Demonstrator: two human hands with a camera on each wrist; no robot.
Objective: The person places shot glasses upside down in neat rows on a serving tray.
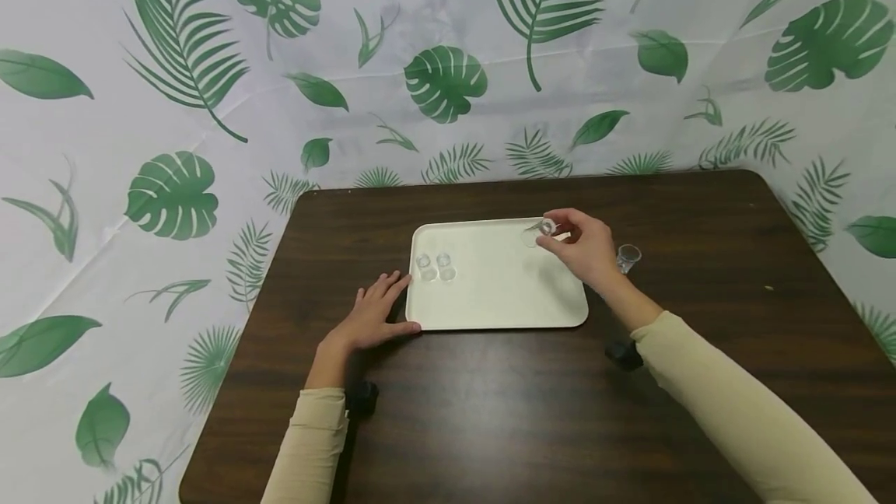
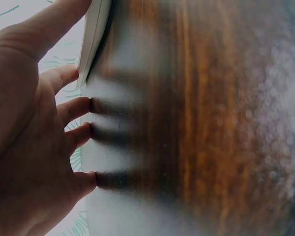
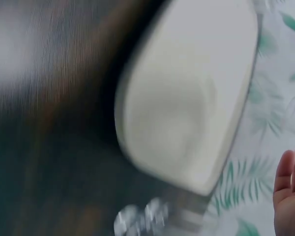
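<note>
The right hand (image 1: 577,246) pinches a small clear glass (image 1: 548,227) between the thumb and fingertips. That glass is at the far right corner of the cream tray (image 1: 500,286), on the tray's inner side of the hand; it is tilted, with its round, thick base by the fingertips and its fainter, wider part toward the tray's middle. Whether its lower edge touches the tray is hard to tell. In the right wrist view only part of this hand shows, beyond the tray's far edge.

The left hand (image 1: 378,313) is spread and relaxed at the tray's near left corner. Its thumb lies at the near edge and its index fingertip at the left edge, while the other fingertips rest on the table just outside the tray.

On the tray, toward its left end, a pair of clear glasses (image 1: 435,266) stand side by side, just apart. They look narrower at the top than below, as if mouth down; they are too small and pale to tell whether anything is inside.

Right of the tray, just beyond the right wrist, another clear glass (image 1: 629,257) stands on the dark wooden table (image 1: 490,411), wide rim up. The right wrist view shows two blurred glassy shapes (image 3: 156,215) there. Beyond the tray's far side, behind the table, hangs a leaf-print cloth (image 1: 392,14).
</note>
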